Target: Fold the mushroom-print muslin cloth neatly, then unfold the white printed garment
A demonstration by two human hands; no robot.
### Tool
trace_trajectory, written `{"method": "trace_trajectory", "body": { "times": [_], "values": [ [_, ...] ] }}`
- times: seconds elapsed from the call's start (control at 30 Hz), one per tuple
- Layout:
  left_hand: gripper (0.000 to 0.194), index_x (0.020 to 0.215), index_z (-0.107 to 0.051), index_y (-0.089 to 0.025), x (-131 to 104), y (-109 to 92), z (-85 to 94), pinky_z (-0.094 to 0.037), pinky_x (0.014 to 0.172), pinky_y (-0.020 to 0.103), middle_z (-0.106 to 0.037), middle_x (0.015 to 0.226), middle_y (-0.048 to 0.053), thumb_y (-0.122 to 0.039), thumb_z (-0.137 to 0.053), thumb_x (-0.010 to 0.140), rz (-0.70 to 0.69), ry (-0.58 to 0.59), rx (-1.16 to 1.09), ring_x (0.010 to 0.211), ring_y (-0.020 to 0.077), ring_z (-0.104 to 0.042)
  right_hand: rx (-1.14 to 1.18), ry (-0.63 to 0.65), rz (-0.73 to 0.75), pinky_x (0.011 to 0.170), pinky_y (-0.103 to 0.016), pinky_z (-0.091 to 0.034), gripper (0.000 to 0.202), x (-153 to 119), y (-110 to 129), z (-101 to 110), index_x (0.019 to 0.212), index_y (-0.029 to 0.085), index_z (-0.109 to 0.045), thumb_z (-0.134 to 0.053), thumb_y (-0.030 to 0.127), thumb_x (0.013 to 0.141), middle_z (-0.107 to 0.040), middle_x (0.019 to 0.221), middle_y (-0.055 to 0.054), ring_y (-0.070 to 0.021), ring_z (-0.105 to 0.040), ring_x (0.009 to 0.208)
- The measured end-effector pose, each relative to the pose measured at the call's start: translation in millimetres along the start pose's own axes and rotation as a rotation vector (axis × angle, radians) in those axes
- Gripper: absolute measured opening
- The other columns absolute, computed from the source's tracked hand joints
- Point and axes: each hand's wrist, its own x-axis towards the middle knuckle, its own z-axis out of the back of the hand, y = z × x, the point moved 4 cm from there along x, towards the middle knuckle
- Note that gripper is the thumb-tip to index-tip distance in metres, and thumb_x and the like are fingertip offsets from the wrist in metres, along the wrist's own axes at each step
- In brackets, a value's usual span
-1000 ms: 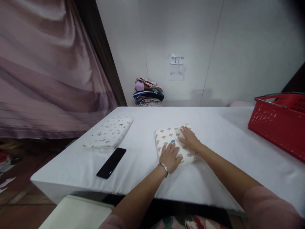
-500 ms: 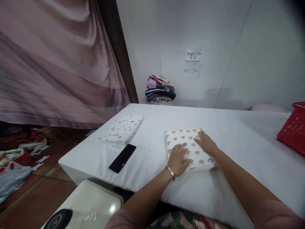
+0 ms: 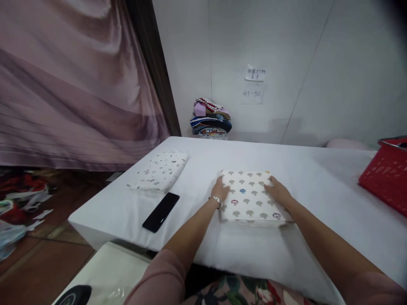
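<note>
A folded white cloth (image 3: 251, 197) printed with grey mushrooms, a few of them coloured, lies flat on the white-covered table (image 3: 203, 156) in front of me. At its left edge is my left hand (image 3: 220, 189), thumb on top and the other fingers along the side, partly hidden. My right hand (image 3: 277, 190) grips the right edge in the same way, its thumb over the print. A silver bracelet (image 3: 216, 201) circles my left wrist. To the left lies a second folded white cloth (image 3: 160, 171) with small dark prints.
A black phone (image 3: 161, 212) rests near the table's front left edge. At the right stands a red basket (image 3: 386, 173). Folded fabrics (image 3: 211, 118) are stacked behind the table by the wall. A white box-like surface (image 3: 111, 271) is at lower left.
My left hand has moved from the top of the mushroom cloth to its left edge, uncovering a red mushroom. My right hand has shifted slightly onto the right edge.
</note>
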Motion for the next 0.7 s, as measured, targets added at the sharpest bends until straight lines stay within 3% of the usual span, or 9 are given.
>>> {"method": "trace_trajectory", "body": {
  "times": [0.1,0.17,0.27,0.33,0.4,0.5,0.6,0.7],
  "values": [
    [0.057,0.136,-0.033,-0.022,30.6,-11.5,27.6,-0.045,0.093,0.032,-0.056,0.126,0.008,-0.026,-0.053,0.083,-0.046,0.002,0.114,0.111,0.0211,-0.056,0.009,0.089,-0.09,0.087,-0.045,-0.046,0.072,-21.6,15.8,-2.8,0.14,0.013,-0.032,-0.045,0.054,0.082,-0.059,0.121,-0.018,-0.0322,-0.058,0.106],
    [0.051,0.133,-0.038,-0.018,47.9,-16.5,40.7,-0.043,0.095,0.031,-0.053,0.129,0.011,-0.023,-0.051,0.084,-0.031,0.067,0.226,0.115,0.021,-0.054,0.008,0.114,-0.071,0.089,-0.045,-0.045,0.077,-36.0,29.3,-3.8,0.143,0.016,-0.026,-0.044,0.058,0.081,-0.053,0.129,-0.017,-0.0317,-0.053,0.114],
    [0.05,0.128,-0.043,-0.013,52.0,-23.3,42.8,-0.038,0.1,0.038,-0.048,0.133,0.017,-0.021,-0.055,0.081,-0.005,0.104,0.308,0.122,0.0265,-0.047,-0.024,0.085,-0.06,0.097,-0.047,-0.039,0.076,-46.1,40.7,-0.6,0.144,0.015,-0.024,-0.04,0.058,0.083,-0.039,0.142,-0.016,-0.0314,-0.04,0.127],
    [0.054,0.13,-0.042,-0.016,36.3,-32.2,30.5,-0.029,0.106,0.044,-0.038,0.142,0.016,-0.027,-0.058,0.08,-0.077,0.084,0.353,0.13,0.0285,-0.035,-0.055,0.036,-0.006,0.103,-0.047,-0.033,0.072,-42.3,46.1,4.2,0.142,0.013,-0.027,-0.038,0.055,0.085,-0.032,0.146,-0.017,-0.0304,-0.03,0.133],
    [0.056,0.132,-0.041,-0.019,8.0,-44.2,9.4,-0.02,0.11,0.048,-0.03,0.147,0.013,-0.039,-0.055,0.082,-0.252,0.085,0.431,0.136,0.0283,-0.025,-0.079,-0.018,0.09,0.106,-0.048,-0.029,0.067,-32.2,52.8,9.0,0.141,0.012,-0.029,-0.037,0.052,0.087,-0.029,0.147,-0.016,-0.0295,-0.023,0.136],
    [0.061,0.133,-0.042,-0.023,-42.2,-54.8,-25.5,-0.014,0.111,0.054,-0.027,0.149,0.01,-0.057,-0.048,0.082,-0.474,0.178,0.455,0.137,0.0291,-0.021,-0.122,-0.069,0.198,0.107,-0.052,-0.024,0.064,-13.0,62.7,10.5,0.141,0.015,-0.03,-0.035,0.05,0.088,-0.026,0.149,-0.015,-0.0297,-0.019,0.138],
    [0.063,0.136,-0.038,-0.023,-76.7,-55.1,-45.7,-0.011,0.112,0.055,-0.027,0.149,0.008,-0.06,-0.036,0.086,-0.596,0.22,0.452,0.139,0.028,-0.016,-0.189,0.01,0.197,0.106,-0.056,-0.02,0.06,1.2,66.1,-1.6,0.139,0.016,-0.033,-0.035,0.049,0.088,-0.03,0.147,-0.015,-0.0302,-0.02,0.137],
    [0.062,0.138,-0.036,-0.023,-86.1,-50.9,-49.6,-0.008,0.112,0.054,-0.028,0.149,0.007,-0.058,-0.03,0.088,-0.604,0.169,0.455,0.14,0.0267,-0.014,-0.214,0.121,0.107,0.104,-0.057,-0.023,0.059,4.7,60.4,-18.0,0.137,0.016,-0.036,-0.031,0.05,0.089,-0.03,0.147,-0.014,-0.0308,-0.021,0.137]
  ]
}}
